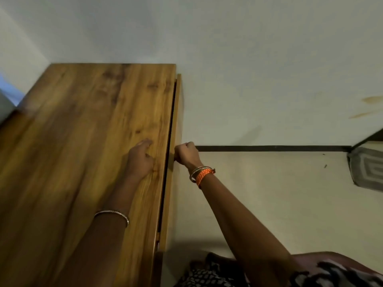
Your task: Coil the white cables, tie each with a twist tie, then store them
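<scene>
No white cables show anywhere. The left hand [139, 160] rests loosely curled and empty on the wooden bench [78, 141]. The right hand [186, 155] has its grip clamped on the drawer front [173, 162] at the bench's edge.

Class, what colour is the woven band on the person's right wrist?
Orange, with small white flecks: the band, seen best in the head view.

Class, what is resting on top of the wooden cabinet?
Only the left hand rests on the wooden cabinet top. The right hand grips the drawer front at its side; the drawer's contents are hidden.
</scene>
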